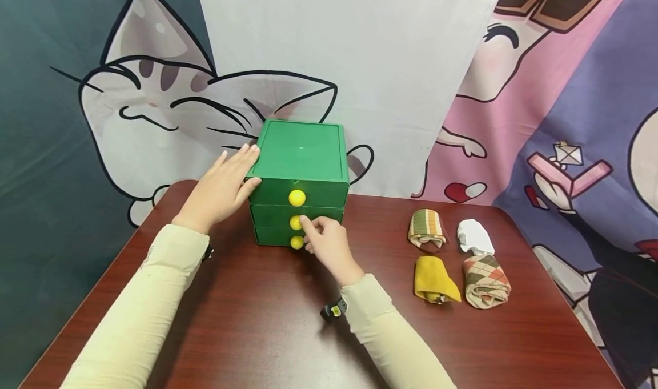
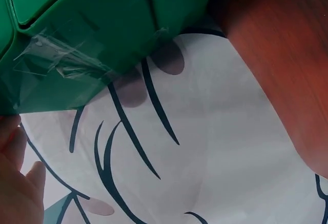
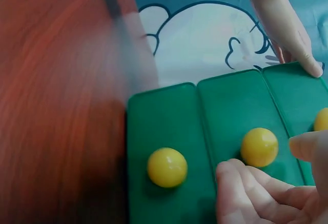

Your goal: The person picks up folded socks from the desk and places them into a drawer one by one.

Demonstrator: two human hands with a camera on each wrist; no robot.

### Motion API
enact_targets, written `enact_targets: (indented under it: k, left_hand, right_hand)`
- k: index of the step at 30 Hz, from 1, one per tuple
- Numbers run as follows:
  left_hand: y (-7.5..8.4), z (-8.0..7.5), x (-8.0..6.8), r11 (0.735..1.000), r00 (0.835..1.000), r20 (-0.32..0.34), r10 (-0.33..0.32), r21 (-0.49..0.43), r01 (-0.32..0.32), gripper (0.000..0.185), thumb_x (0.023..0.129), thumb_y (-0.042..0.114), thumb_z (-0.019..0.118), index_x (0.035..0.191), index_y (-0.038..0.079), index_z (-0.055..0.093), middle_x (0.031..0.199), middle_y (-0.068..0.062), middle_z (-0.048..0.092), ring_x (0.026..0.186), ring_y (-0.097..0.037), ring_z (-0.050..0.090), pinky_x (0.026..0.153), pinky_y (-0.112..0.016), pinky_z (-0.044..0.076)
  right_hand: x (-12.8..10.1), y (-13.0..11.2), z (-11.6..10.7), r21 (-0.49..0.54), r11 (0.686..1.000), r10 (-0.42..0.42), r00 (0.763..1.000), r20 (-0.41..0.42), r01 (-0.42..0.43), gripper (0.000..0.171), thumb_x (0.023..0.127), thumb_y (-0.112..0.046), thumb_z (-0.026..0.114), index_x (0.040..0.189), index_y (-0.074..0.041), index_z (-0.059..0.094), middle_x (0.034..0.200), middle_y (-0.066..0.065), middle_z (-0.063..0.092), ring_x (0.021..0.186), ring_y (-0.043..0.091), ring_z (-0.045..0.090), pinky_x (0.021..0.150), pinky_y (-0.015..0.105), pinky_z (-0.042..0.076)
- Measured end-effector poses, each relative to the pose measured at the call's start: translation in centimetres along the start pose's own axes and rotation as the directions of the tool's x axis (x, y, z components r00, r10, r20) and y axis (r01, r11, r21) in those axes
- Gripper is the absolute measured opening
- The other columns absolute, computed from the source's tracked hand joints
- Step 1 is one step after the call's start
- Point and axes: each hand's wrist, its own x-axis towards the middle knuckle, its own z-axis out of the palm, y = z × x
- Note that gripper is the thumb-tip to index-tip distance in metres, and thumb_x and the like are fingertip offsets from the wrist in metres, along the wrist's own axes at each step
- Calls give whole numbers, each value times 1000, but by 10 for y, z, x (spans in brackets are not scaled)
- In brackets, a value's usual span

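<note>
A green box of three stacked drawers [image 1: 303,149] stands toward the back of the table, its drawer fronts flush. Each front has a round yellow knob; the middle knob [image 3: 260,147] is nearest my right hand [image 1: 329,246]. In the right wrist view, the right thumb [image 3: 305,144] and fingers [image 3: 246,188] lie on either side of that knob, with a gap showing at the thumb. The lowest knob [image 3: 167,167] is untouched. My left hand [image 1: 221,186] rests with extended fingers against the box's upper left edge; only part of it shows in the left wrist view.
To the right on the brown table [image 1: 267,332] lie rolled cloth items: a striped one [image 1: 426,227], a white one [image 1: 474,236], a yellow one [image 1: 434,279] and an argyle one [image 1: 486,281]. A printed cartoon curtain [image 1: 329,35] hangs behind the table.
</note>
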Motion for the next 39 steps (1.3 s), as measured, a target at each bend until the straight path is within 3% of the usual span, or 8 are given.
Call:
enact_targets:
  k: [4,8,12,15,27,33,37,39]
  left_hand:
    - [0,2,-1,1000,1000,-13,0,-12,0,62,109,35,47,158,1,31,163,-14,33,153,-28,25,127,-48,9]
    - [1,3,-1,1000,1000,-21,-5,-30,4,61,109,33,48,158,0,32,162,-15,33,153,-29,25,127,-48,9]
    - [1,5,-3,999,999,-32,-10,-42,9,61,108,31,49,157,0,32,162,-15,34,153,-29,25,127,-48,10]
    - [1,6,-3,999,999,-34,-12,-50,10,61,108,30,49,157,-1,32,162,-15,34,152,-30,26,127,-47,10]
    - [2,6,-4,997,999,-33,-13,-73,11,61,109,31,48,157,-1,32,162,-16,34,153,-30,25,127,-47,10]
    - [1,5,-4,998,999,-35,-14,-63,12,61,109,34,46,157,-1,32,162,-16,34,153,-29,25,127,-47,10]
    - [1,4,-3,999,999,-37,-12,-51,10,62,109,34,47,157,-1,32,162,-15,34,153,-29,25,127,-47,10]
    - [1,4,-2,999,999,-36,-8,-45,6,61,109,32,48,157,-1,32,162,-16,34,152,-29,25,127,-47,11]
  right_hand:
    - [1,4,6,165,982,74,992,104,-90,50,103,-37,60,100,11,70,83,25,73,60,22,69,59,30,62]
    - [2,7,12,350,919,126,976,179,-183,51,104,-33,59,108,17,66,86,25,72,61,14,67,64,30,63]
    - [3,11,17,462,862,133,972,193,-210,48,104,-30,60,112,17,64,86,18,72,67,14,68,70,32,63]
    - [3,13,20,497,844,126,976,180,-201,43,103,-27,61,111,15,65,86,14,72,70,13,69,72,32,63]
    - [-9,16,20,434,890,94,987,131,-142,43,102,-27,64,109,15,69,88,19,73,70,13,68,73,31,63]
    - [-28,12,16,330,939,59,989,139,-102,39,102,-30,63,102,8,74,92,25,73,76,27,72,75,36,63]
    - [-46,0,8,248,966,27,986,164,-67,33,104,-24,61,101,7,74,92,29,72,81,38,71,76,41,63]
    - [-53,-1,6,222,974,11,985,174,-51,34,103,-24,61,102,7,74,91,29,72,80,37,72,75,40,63]
